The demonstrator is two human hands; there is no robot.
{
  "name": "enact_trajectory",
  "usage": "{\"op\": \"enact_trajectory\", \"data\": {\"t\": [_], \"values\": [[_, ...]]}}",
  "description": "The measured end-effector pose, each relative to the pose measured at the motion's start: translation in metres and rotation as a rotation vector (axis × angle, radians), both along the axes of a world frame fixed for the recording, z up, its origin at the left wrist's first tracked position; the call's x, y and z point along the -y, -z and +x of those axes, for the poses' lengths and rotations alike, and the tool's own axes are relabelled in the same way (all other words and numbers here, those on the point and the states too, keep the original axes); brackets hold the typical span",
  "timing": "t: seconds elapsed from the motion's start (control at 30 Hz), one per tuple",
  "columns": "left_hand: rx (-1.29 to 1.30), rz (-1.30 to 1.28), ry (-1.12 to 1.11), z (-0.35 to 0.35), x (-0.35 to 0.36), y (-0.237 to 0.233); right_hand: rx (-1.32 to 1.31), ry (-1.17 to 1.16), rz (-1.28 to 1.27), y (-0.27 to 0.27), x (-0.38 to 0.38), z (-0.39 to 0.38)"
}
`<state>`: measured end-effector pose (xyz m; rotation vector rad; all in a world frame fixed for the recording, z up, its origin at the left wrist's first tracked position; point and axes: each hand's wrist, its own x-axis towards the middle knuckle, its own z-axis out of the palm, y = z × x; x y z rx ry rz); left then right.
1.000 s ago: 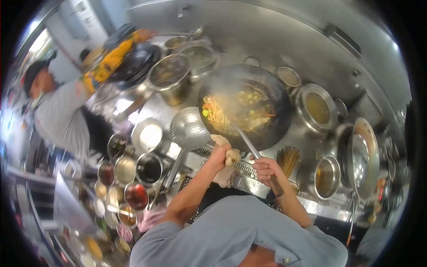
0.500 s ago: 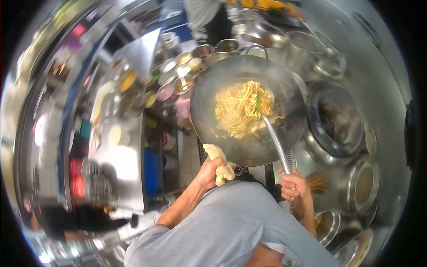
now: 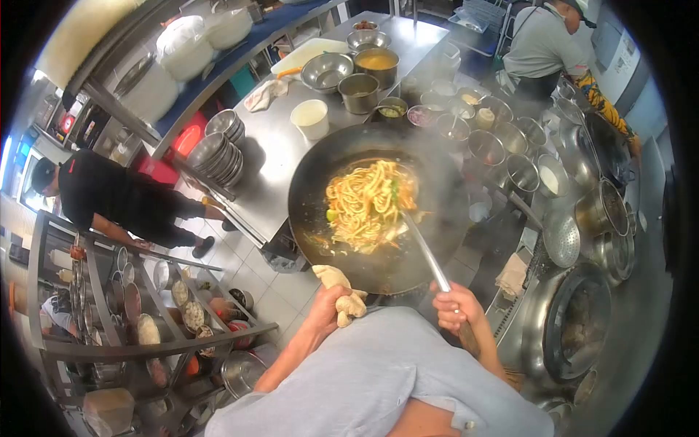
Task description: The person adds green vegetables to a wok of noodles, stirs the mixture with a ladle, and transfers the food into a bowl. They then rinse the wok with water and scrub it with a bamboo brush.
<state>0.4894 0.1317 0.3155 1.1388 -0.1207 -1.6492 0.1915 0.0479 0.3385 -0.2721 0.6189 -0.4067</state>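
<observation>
My left hand (image 3: pixel 325 307) is closed on a folded beige cloth (image 3: pixel 332 277) at the near rim of a large dark wok (image 3: pixel 309 211). The wok handle, if under the cloth, is hidden. My right hand (image 3: pixel 459 307) is wrapped around the handle of a long metal ladle (image 3: pixel 428 256), whose bowl end reaches into the food. Steaming yellow noodles (image 3: pixel 368 200) with bits of green vegetable lie heaped in the wok. The wok is held up in front of my body, its far side close to a steel worktable (image 3: pixel 277 164).
On the worktable stand a white tub (image 3: pixel 310 119), a steel pot (image 3: pixel 359 92) and stacked metal bowls (image 3: pixel 212 156). A person in black (image 3: pixel 109 193) is at the left, another person (image 3: pixel 542 51) at the upper right. A metal rack (image 3: pixel 145 349) fills the lower left; a large lidded pot (image 3: pixel 575 320) sits right.
My body and view have turned left, away from the stove. The wok, ladle and noodles have come along toward the worktable. Both hands keep their holds.
</observation>
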Motion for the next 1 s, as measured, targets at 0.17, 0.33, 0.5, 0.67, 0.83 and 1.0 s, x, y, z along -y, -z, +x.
{"op": "enact_trajectory", "data": {"t": [0.17, 0.33, 0.5, 0.67, 0.83, 1.0], "values": [[-0.032, 0.032, -0.088, 0.048, -0.017, 0.017, -0.028, -0.185, -0.107, -0.016, 0.032, 0.052], [0.041, -0.062, -0.249, 0.068, -0.016, 0.033, 0.022, -0.37, -0.132, 0.011, 0.045, 0.076], [0.036, -0.025, -0.346, 0.068, -0.034, 0.041, -0.028, -0.459, 0.063, -0.01, 0.081, 0.11], [0.079, 0.023, -0.557, 0.028, -0.031, 0.02, -0.077, -0.611, 0.113, -0.029, 0.117, 0.113], [0.072, 0.046, -0.777, -0.012, -0.027, 0.026, -0.116, -0.793, 0.015, -0.029, 0.161, 0.123], [0.133, 0.036, -1.017, -0.049, -0.014, 0.028, -0.082, -1.003, 0.038, -0.024, 0.205, 0.144]]}}
